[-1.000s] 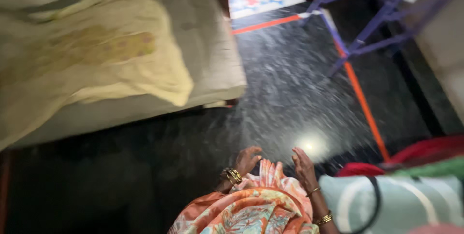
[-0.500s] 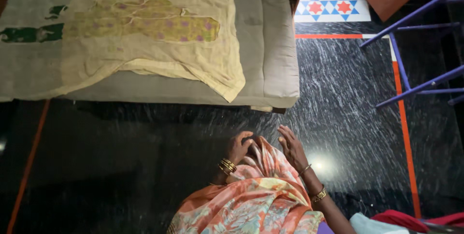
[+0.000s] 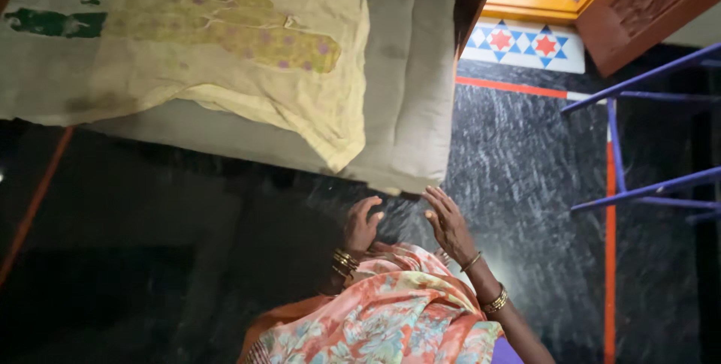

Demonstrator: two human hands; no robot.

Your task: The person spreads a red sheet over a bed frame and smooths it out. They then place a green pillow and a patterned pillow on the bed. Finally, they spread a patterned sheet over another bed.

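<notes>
Head view: left hand (image 3: 363, 225) loosely curled, empty, just above the peach floral sari (image 3: 390, 311), close below the mattress (image 3: 409, 120) corner. Right hand (image 3: 448, 223) open, fingers spread, gripping nothing, just right of that corner. Pale yellow cloth (image 3: 248, 41) draped over the mattress edge. Black speckled floor (image 3: 518, 176) below; blue metal frame (image 3: 638, 138) well right of the mattress.

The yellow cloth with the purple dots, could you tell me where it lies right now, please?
In the head view the yellow cloth lies spread over the grey mattress at upper left, one corner hanging over the edge just above the left hand.
</notes>
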